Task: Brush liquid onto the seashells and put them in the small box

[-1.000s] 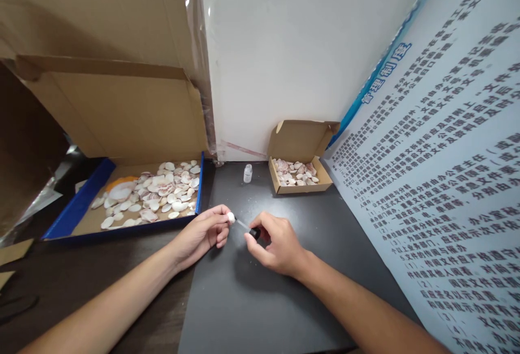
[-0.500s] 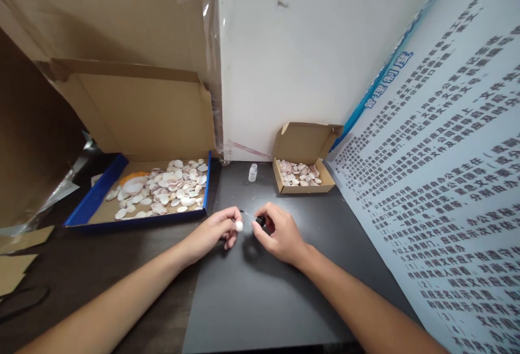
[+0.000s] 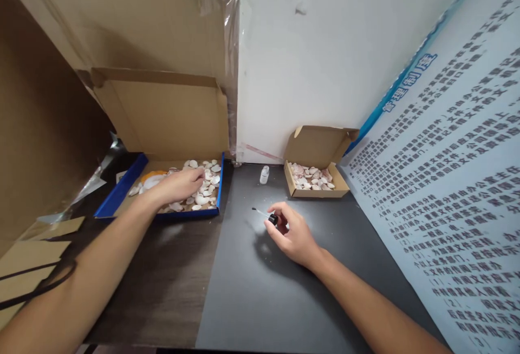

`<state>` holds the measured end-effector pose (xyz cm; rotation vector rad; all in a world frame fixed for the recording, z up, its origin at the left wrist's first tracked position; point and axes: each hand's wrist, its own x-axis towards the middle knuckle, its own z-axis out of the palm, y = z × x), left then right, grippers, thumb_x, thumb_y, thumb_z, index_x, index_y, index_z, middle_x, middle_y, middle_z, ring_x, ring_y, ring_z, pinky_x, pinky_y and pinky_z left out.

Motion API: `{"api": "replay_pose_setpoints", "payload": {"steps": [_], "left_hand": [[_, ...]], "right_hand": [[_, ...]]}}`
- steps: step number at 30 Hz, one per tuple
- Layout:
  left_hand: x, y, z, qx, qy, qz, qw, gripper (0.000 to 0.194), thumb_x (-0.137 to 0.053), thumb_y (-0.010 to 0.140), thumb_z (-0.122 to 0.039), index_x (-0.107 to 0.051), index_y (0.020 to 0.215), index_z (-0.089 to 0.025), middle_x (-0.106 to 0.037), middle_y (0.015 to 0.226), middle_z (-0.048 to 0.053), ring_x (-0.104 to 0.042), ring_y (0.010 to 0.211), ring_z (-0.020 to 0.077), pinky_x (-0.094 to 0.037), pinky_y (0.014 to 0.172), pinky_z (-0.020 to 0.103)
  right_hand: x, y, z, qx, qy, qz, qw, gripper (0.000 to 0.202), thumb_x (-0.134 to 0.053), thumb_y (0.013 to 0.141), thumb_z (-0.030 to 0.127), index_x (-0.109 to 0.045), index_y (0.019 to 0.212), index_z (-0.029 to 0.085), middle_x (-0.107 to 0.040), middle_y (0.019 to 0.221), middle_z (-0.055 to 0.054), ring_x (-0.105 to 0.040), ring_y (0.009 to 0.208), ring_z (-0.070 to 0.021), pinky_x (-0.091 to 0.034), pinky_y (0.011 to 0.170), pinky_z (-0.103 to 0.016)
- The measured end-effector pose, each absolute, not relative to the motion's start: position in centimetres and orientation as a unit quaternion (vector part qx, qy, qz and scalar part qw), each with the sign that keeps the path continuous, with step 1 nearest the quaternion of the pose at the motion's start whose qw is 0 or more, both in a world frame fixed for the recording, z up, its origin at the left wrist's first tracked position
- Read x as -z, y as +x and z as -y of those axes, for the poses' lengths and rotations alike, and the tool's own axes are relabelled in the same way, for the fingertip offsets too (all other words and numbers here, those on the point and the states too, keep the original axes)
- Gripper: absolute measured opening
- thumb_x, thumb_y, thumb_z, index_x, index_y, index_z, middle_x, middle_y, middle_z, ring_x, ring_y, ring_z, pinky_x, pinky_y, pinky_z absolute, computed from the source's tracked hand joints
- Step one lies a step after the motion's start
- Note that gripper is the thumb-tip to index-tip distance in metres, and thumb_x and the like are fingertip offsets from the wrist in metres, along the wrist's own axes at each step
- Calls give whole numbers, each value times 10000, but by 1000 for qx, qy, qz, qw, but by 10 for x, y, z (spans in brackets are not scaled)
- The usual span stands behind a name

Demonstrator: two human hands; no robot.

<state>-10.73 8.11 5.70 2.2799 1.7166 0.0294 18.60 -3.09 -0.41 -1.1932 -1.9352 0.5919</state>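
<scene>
Dark worktop (image 3: 244,300) extends beneath the right hand (image 3: 296,236), which grips the black-capped brush (image 3: 273,219), tip directed left. Forward-left, the left hand (image 3: 183,183) is positioned over white shells (image 3: 202,200) in the blue-edged box (image 3: 203,213), fingers bent; its grip cannot be determined. Beyond the right hand stand a bottle (image 3: 264,175) and, farther right, a carton (image 3: 320,194) of pinkish shells (image 3: 314,178); a white wall (image 3: 284,83) rises behind.

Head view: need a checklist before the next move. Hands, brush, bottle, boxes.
1. Brush secure: ok, right hand pinches its black cap.
2. Brush tip away from the shells: ok, it points toward the blue box but well short of it.
3. Bottle standing: ok, upright on the mat.
4. Left hand empty: cannot tell, fingertips hidden at the blue box's shells.
5. Both lids open: ok, blue box and small box.
6. Liquid left in bottle: cannot tell.
</scene>
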Motion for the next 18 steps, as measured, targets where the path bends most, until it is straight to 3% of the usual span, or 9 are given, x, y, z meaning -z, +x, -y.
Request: {"api": "replay_pose_setpoints", "payload": {"steps": [5, 12, 18], "left_hand": [[-50, -117, -85, -112, 783, -600, 120, 318, -348, 849, -389, -575, 960, -197, -646, 996, 76, -587, 907, 232, -411, 760, 295], [-55, -132, -59, -24, 768, -555, 318, 266, -432, 818, -408, -625, 812, -225, -636, 680, 2, -574, 650, 185, -399, 623, 259], [-47, -141, -64, -51, 796, -581, 161, 241, -442, 795, -313, -650, 869, -217, -670, 910, 77, -588, 854, 254, -405, 750, 322]], "right_hand": [[3, 188, 31, -228, -472, 761, 383, 154, -571, 853, 246, -520, 994, 211, -443, 680, 48, -434, 542, -103, -371, 550, -219], [3, 188, 31, -227, -472, 766, 373, 146, -567, 850, 242, -528, 986, 208, -446, 663, 45, -438, 543, -109, -378, 545, -219], [3, 189, 30, -228, -474, 766, 369, 140, -567, 849, 237, -530, 980, 208, -454, 668, 44, -442, 547, -109, -377, 548, -218]]}}
